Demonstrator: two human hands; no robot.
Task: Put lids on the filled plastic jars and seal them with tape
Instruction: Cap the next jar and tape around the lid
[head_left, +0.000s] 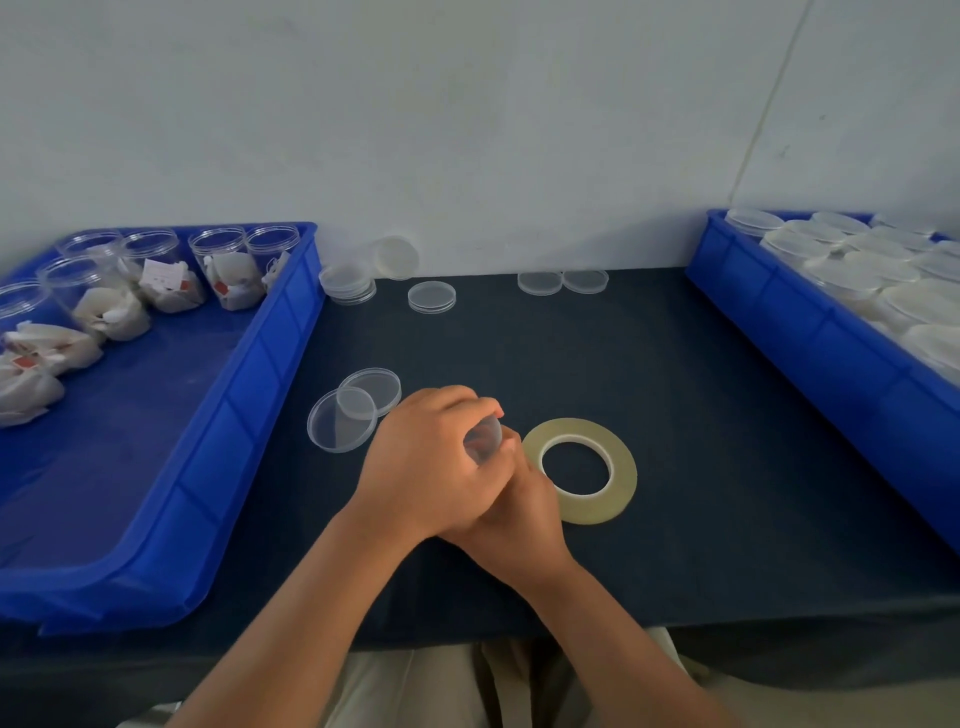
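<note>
Counter (727, 415) dark and wide across the shot, a left bin (249, 395) in blue holding open jars (226, 270) stuffed with white packets and no lids on yet, a right bin (810, 332) in blue packed with lidded jars (852, 265). Down the scale now: the tape roll (579, 470) lies flat on the counter, hole facing up, just right of the clasped hands and near enough to touch the right hand (524, 506), so I'd judge that hand has the short reach for it. Two loose lids (343, 426) overlap just left of the hands, with more lids scattered along the wall behind. Centre stage, the left hand (426, 462) sits on top of the right, its fingers (480, 406) curled over a clear plastic piece (483, 441) held up off the counter between both hands; jar or lid, too blurred to call. The right hand is tucked under, fingertips against the piece, and whether they clamp it I cannot tell. Tape sits rightward of the piece, so sealing would start there.
</note>
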